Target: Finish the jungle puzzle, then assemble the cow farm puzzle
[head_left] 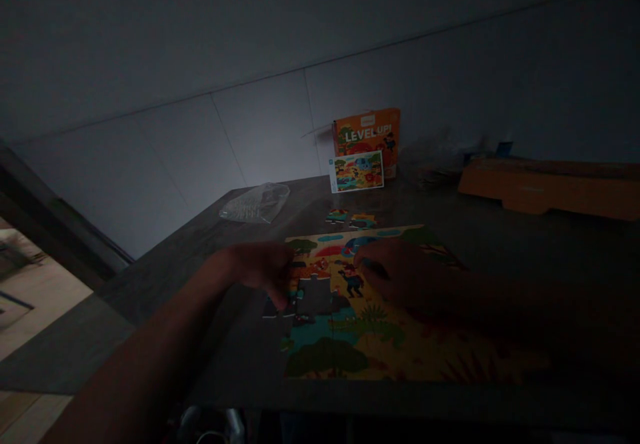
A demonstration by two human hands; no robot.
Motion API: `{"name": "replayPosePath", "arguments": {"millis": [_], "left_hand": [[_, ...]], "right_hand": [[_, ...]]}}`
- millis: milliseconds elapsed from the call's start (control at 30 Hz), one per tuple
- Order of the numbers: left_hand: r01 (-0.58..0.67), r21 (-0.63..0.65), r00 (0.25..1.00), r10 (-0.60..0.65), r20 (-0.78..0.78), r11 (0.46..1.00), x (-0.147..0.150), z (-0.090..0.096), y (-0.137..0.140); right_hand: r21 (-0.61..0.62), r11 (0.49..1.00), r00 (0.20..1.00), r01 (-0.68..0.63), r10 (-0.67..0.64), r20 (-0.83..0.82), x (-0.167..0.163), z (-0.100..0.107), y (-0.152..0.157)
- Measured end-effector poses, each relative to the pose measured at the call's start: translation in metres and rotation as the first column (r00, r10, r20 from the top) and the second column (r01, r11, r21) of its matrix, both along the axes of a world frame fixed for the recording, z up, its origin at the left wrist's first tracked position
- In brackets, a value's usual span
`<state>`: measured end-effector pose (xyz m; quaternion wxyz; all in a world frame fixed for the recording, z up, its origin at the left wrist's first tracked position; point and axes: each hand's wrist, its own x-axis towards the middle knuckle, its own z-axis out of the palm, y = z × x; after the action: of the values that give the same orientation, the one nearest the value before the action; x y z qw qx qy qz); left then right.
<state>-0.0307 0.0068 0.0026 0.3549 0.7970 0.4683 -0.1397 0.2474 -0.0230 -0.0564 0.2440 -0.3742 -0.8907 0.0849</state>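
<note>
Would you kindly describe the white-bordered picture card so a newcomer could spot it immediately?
On the dark grey table, find the upright orange cardboard box marked LEVEL UP!. The white-bordered rectangular picture card stands in front, partly covering it; unlike the box, it bears no large lettering.

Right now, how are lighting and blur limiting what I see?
In the head view: very dim overall, brightest on the pale ground at far left; the bare right hand looks dark and poorly defined over the colourful cardboard jigsaw puzzle; white lettering on the upright orange cardboard box is readable, while print on the clear plastic bag is not.
</note>
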Motion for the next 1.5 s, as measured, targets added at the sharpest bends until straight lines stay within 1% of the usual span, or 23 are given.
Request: {"name": "replayPosePath", "arguments": {"millis": [67,200,300,433,567,733,833,933,1000,1033,1100,1200,1233,1267,1300,1333,1367,1400,1433,1467,1500], "left_hand": [[-0.017,0.01,0.998,0.017,-0.055,1.0,0.0,-0.001,0.003],[-0.02,0.091,0.983,0.036,-0.181,0.996,0.005,0.002,0.006],[0.014,0.082,0.983,0.001,-0.182,0.997,0.005,0.004,0.01],[0.051,0.095,0.984,-0.034,-0.174,0.994,-0.002,0.001,0.021],[0.101,0.102,0.987,-0.086,-0.137,0.99,-0.009,0.0,0.028],[0.132,0.134,0.981,-0.11,-0.159,0.982,-0.011,0.001,0.029],[0.143,0.166,0.977,-0.111,-0.184,0.976,-0.009,0.001,0.027],[0.121,0.192,0.98,-0.086,-0.179,0.974,-0.01,0.0,0.027],[0.087,0.186,0.984,-0.055,-0.169,0.979,-0.013,-0.001,0.027],[0.08,0.177,0.982,-0.047,-0.18,0.981,-0.014,-0.001,0.028],[0.084,0.148,0.972,-0.048,-0.232,0.985,-0.018,0.001,0.027],[0.074,0.076,0.953,-0.048,-0.298,0.994,-0.022,0.005,0.024],[0.051,0.053,0.953,-0.033,-0.301,0.997,-0.022,0.006,0.022],[0.027,0.032,0.955,-0.016,-0.297,0.999,-0.021,0.007,0.02],[0.01,0.013,0.958,-0.006,-0.287,1.0,-0.02,0.008,0.018],[0.003,-0.008,0.962,-0.005,-0.273,1.0,-0.018,0.007,0.017],[0.0,-0.027,0.966,-0.006,-0.258,1.0,-0.016,0.007,0.015],[-0.001,-0.04,0.971,-0.009,-0.239,0.999,-0.015,0.006,0.015],[0.001,-0.052,0.976,-0.013,-0.216,0.999,-0.013,0.005,0.014],[0.007,-0.066,0.981,-0.02,-0.191,0.998,-0.012,0.004,0.014],[0.011,-0.082,0.986,-0.024,-0.165,0.997,-0.01,0.003,0.014]], "right_hand": [[-0.004,1.0,1.0,0.007,-0.007,0.001,-0.001,0.001,0.0],[-0.01,1.0,1.0,0.011,-0.011,-0.001,-0.002,0.003,-0.001],[-0.005,1.0,1.0,0.005,-0.005,0.0,-0.002,0.002,-0.001],[0.02,1.0,1.0,-0.021,0.021,-0.006,0.001,-0.003,0.002],[0.051,0.994,0.994,-0.098,0.095,0.047,0.002,-0.006,0.003],[0.093,0.979,0.982,-0.183,0.178,0.065,0.0,-0.002,-0.003],[0.112,0.947,0.953,-0.3,0.291,0.088,0.002,0.005,-0.011],[0.07,0.876,0.873,-0.478,0.465,0.146,0.005,0.014,-0.023],[0.024,0.825,0.818,-0.565,0.556,0.147,0.007,0.02,-0.03],[0.005,0.811,0.803,-0.586,0.579,0.14,0.007,0.022,-0.033],[-0.022,0.803,0.796,-0.596,0.594,0.119,0.006,0.024,-0.035],[-0.041,0.779,0.777,-0.626,0.627,0.055,0.003,0.022,-0.029],[-0.044,0.785,0.785,-0.618,0.619,0.029,0.004,0.021,-0.024],[-0.041,0.805,0.806,-0.592,0.592,0.002,0.005,0.02,-0.017],[-0.044,0.852,0.853,-0.522,0.522,-0.004,0.007,0.02,-0.009],[-0.035,0.914,0.915,-0.404,0.404,0.008,0.01,0.02,0.002],[-0.021,0.964,0.964,-0.267,0.267,0.017,0.014,0.021,0.014],[0.002,0.998,0.997,-0.064,0.064,0.049,0.019,0.022,0.028],[0.045,0.991,0.988,0.129,-0.133,0.079,0.024,0.024,0.043],[0.047,0.978,0.973,0.201,-0.205,0.101,0.029,0.026,0.059],[0.044,0.971,0.965,0.235,-0.238,0.11,0.032,0.027,0.074]]}}
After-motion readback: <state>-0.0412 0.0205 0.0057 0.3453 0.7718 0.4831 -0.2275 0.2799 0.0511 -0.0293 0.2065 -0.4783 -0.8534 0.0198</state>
